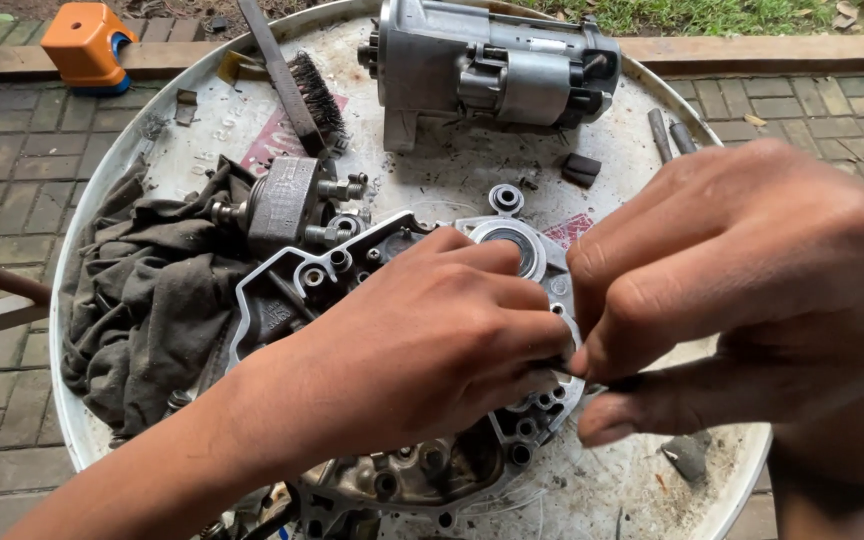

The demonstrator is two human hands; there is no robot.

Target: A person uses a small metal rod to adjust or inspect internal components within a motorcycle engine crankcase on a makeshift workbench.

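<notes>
Engine cover [282, 290] | left hand [432, 345] presses it, right hand [742, 290] pinches something hidden at its 3 o'clock edge | risk: slips into grit on tray [632, 480]

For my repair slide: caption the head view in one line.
Both hands, left hand and right hand, meet at the edge of a grey engine cover on a round white tray.

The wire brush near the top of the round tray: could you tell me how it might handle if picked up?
The wire brush probably lifts stiffly by its long flat handle. Its dark bristles look prickly, so gripping there seems unwise. Lying flat on the tray, it seems unlikely to roll.
</notes>
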